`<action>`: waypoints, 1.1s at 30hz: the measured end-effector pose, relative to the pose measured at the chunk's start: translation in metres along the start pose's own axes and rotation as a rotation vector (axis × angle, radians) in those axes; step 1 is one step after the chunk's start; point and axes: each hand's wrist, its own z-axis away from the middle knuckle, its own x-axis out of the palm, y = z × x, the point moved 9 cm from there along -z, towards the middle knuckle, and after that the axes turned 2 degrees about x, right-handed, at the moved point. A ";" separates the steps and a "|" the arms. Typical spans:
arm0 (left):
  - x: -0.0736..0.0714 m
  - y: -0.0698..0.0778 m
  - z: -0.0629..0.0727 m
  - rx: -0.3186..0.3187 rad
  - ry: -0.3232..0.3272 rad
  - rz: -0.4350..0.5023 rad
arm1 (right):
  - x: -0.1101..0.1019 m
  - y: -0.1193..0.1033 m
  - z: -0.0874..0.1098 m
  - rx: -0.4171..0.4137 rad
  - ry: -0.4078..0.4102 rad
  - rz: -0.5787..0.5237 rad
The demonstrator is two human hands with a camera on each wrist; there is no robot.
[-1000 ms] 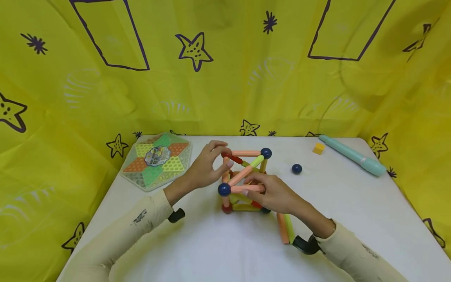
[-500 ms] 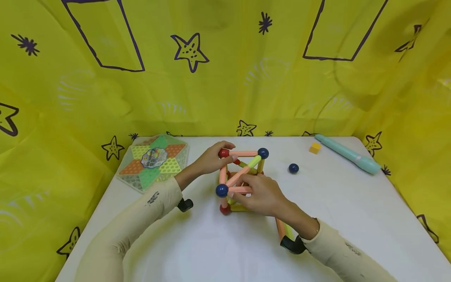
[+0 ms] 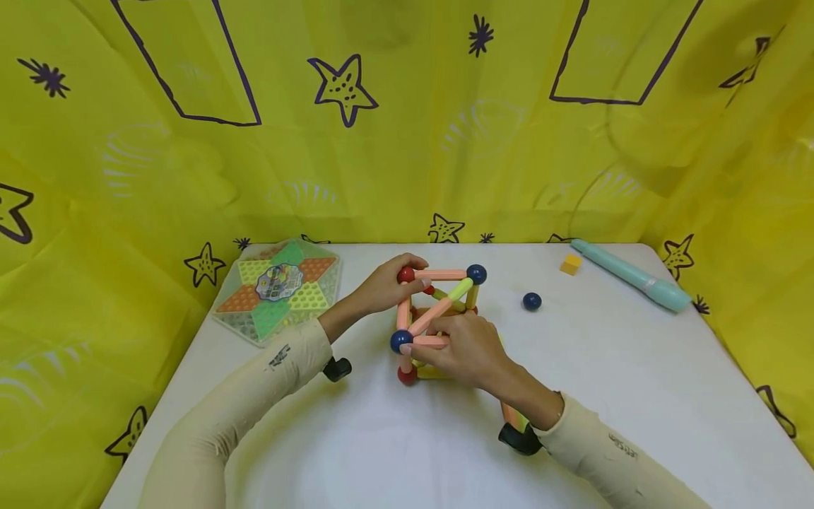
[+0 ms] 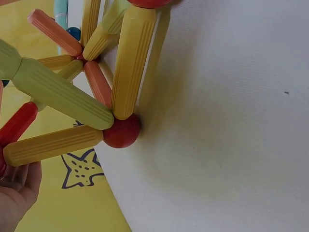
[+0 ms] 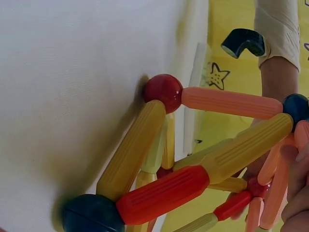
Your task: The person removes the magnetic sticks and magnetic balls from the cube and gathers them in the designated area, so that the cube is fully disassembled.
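A cube-like frame of magnetic rods and balls stands on the white table. At its far left top corner my left hand [image 3: 389, 284] pinches a red ball [image 3: 405, 274] between thumb and fingers. My right hand [image 3: 467, 346] pinches a pink rod [image 3: 432, 341] that joins the near blue ball [image 3: 401, 341]; the thumb tip touches that ball. A pink and lime diagonal [image 3: 441, 306] runs across the top to the far blue ball [image 3: 476, 274]. Low in the right wrist view, a yellow rod [image 5: 131, 150] links a red ball [image 5: 164, 93] to a dark blue ball [image 5: 91, 212]. My right hand hides the frame's near right corner.
Left of the frame lies a star-patterned game board [image 3: 280, 290]. Rightward sit a loose blue ball [image 3: 532, 302], a yellow cube [image 3: 571, 264] and a teal tube [image 3: 632, 274]. Loose rods [image 3: 511, 416] lie partly under my right wrist. A yellow curtain [image 3: 407, 155] closes the back.
My right hand has slid left along the pink rod to the blue ball. The left fingers have settled around the red ball, baring more of it. The head view has shifted slightly.
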 end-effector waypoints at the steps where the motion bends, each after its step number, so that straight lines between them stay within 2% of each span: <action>1: 0.000 0.000 0.000 -0.001 -0.001 -0.002 | 0.000 0.001 0.000 0.000 0.001 -0.008; 8: -0.002 -0.001 -0.001 -0.010 0.013 -0.004 | -0.002 0.000 0.000 -0.006 0.011 -0.049; 11: -0.002 -0.002 -0.001 -0.011 0.009 -0.001 | -0.001 0.000 0.000 -0.012 -0.025 -0.083; 13: -0.002 -0.002 -0.001 -0.007 0.006 -0.001 | 0.001 0.002 0.002 -0.016 -0.084 -0.136; 17: -0.002 -0.003 0.000 0.001 0.004 -0.007 | 0.001 0.014 0.010 -0.002 -0.276 -0.325; 19: -0.002 -0.002 0.000 0.001 0.007 -0.010 | -0.004 0.024 0.016 0.013 -0.363 -0.423; 21: -0.002 -0.001 0.001 -0.003 0.008 -0.011 | -0.013 0.037 0.022 0.025 -0.417 -0.499; 24: -0.001 -0.001 0.000 -0.005 0.006 -0.006 | -0.030 0.058 0.034 0.019 -0.424 -0.553; 27: -0.001 -0.002 0.000 -0.009 0.003 0.004 | -0.047 0.084 0.047 0.052 -0.368 -0.522; 30: 0.000 -0.003 0.000 -0.012 0.002 0.020 | -0.056 0.113 0.061 0.150 -0.322 -0.444; 33: 0.001 -0.005 0.000 -0.005 -0.001 0.051 | -0.054 0.139 0.077 0.250 -0.326 -0.389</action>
